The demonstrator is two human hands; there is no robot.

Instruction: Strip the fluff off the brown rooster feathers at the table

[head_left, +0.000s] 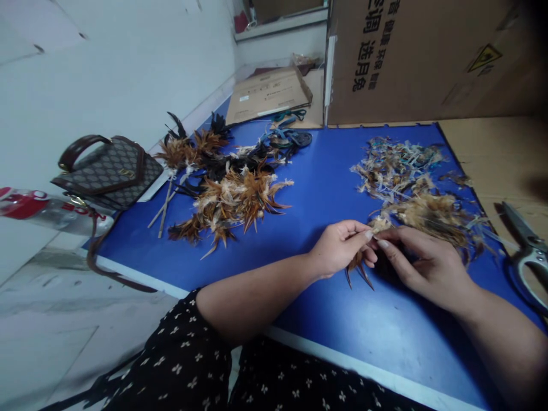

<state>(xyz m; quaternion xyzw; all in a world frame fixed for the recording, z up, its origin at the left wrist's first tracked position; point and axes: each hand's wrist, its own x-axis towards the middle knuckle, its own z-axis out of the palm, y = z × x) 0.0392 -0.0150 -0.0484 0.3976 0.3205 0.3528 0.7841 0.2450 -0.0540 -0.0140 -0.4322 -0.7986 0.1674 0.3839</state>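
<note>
Over the right half of the blue table, my left hand [342,248] is closed on a small bunch of brown feathers [360,273], whose dark tips hang below the fingers. My right hand [430,265] meets it fingertip to fingertip, thumb and forefinger pinched at the bunch's pale end. What sits between the right fingertips is too small to make out. Just beyond the hands lies a pile of loose tan feathers [436,214]. Behind that pile is a heap of whitish and bluish feather scraps [398,165].
Bunches of brown feathers [240,197] and black-tipped ones [192,145] lie left on the blue table [317,188]. Scissors [528,251] rest at the right edge. A handbag [111,171] and a plastic bottle [55,212] are far left. A large cardboard box [419,63] stands behind.
</note>
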